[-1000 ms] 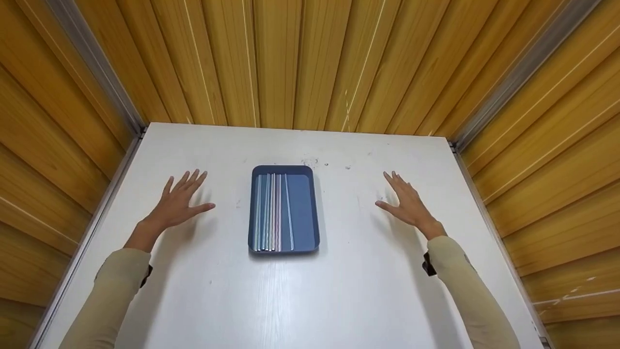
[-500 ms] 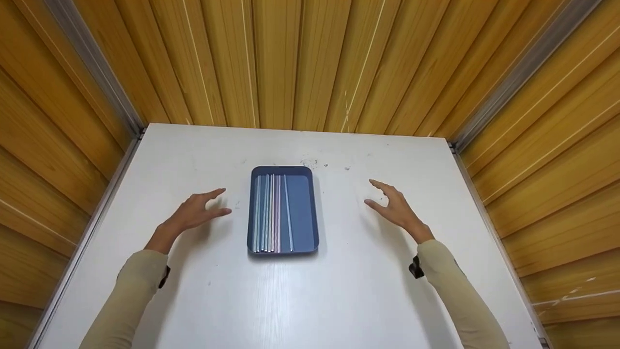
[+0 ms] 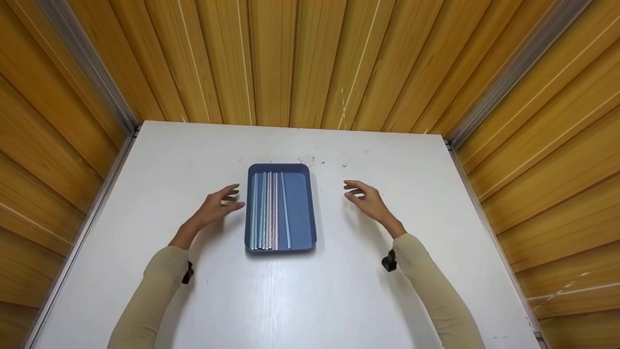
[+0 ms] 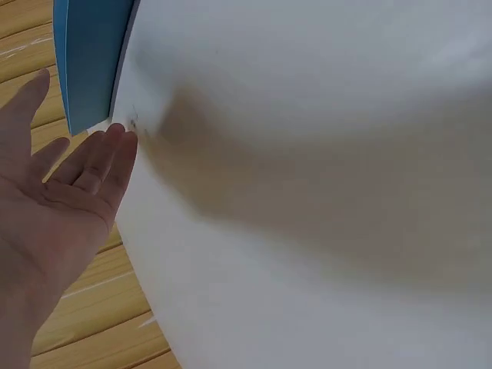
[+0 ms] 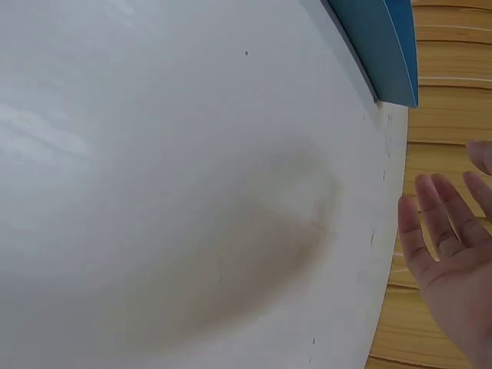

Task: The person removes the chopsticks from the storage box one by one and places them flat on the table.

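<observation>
A blue rectangular tray lies on the white table, holding several thin, straw-like sticks in pale blue, white and pink. Most are lined up lengthwise along its left side, while one slants a little apart. My left hand hovers just left of the tray, thumb and fingers spread toward its wall and holding nothing. On the other side, my right hand is above the table a short way from the tray, fingers loosely bent and holding nothing. Both wrist views show the tray's outer wall beyond the fingers.
The white table has small dark marks behind the tray. Yellow wood-look panels rise at the back and both sides, with metal rails at the corners. Dark wrist devices sit at both beige sleeves.
Both hands have moved inward toward the tray from either side, their spread fingers bending and drawing closer together. The sticks lie as before.
</observation>
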{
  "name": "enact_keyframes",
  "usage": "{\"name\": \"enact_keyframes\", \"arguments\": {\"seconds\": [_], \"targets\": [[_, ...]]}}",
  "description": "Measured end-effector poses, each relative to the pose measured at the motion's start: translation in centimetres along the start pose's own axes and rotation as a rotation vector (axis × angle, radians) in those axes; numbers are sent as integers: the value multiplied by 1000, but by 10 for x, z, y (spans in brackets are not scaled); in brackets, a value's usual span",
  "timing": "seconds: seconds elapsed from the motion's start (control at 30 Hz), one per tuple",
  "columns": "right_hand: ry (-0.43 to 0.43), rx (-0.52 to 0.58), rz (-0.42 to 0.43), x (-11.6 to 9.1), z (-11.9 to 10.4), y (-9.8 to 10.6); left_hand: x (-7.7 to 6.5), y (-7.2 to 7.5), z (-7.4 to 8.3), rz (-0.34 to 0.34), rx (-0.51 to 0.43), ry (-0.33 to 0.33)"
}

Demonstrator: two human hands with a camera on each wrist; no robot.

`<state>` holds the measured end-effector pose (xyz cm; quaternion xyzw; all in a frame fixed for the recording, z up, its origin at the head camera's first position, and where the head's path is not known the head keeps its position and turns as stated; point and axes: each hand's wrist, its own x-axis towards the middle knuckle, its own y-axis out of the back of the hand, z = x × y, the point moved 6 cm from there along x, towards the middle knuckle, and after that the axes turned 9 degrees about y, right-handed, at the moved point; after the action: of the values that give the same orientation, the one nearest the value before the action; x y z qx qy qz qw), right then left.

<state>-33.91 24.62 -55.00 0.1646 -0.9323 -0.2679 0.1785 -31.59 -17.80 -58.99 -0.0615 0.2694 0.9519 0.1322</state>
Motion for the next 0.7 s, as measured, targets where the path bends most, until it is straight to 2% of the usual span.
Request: {"name": "enact_keyframes", "arguments": {"seconds": [0.17, 0.3, 0.43, 0.7], "targets": [[44, 5, -51, 11, -7, -14, 8, -6, -4, -6, -121, 71], [32, 14, -77, 13, -8, -17, 12, -11, -9, -29, -207, 113], [17, 45, -100, 17, -7, -19, 15, -14, -12, -46, -252, 132], [50, -36, -172, 24, -13, -24, 25, -19, -14, -92, -339, 102]]}}
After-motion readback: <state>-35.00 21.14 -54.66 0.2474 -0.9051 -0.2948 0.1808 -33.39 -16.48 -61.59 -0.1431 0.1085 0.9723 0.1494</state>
